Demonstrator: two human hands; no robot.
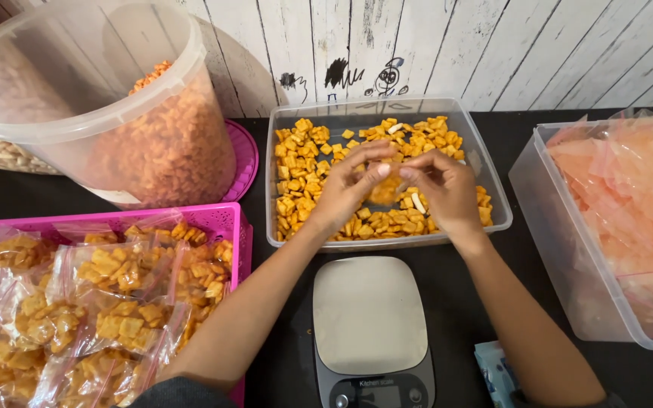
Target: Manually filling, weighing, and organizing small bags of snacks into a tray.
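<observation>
We see a black counter [266, 325] with a big clear tub [77, 83] of orange crackers, a box of empty bags [614, 219], a pink basket [221, 219] of filled bags, and a clear tray [485, 162] of crackers. A grey scale [369, 317] sits in front. Over the tray, our left hand [345, 189] and right hand [447, 189] meet, fingers [376, 172] pinched on a small clear bag [387, 189] of crackers

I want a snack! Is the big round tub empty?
No, the round tub is partly full: orange crackers fill its tilted lower side.
</observation>
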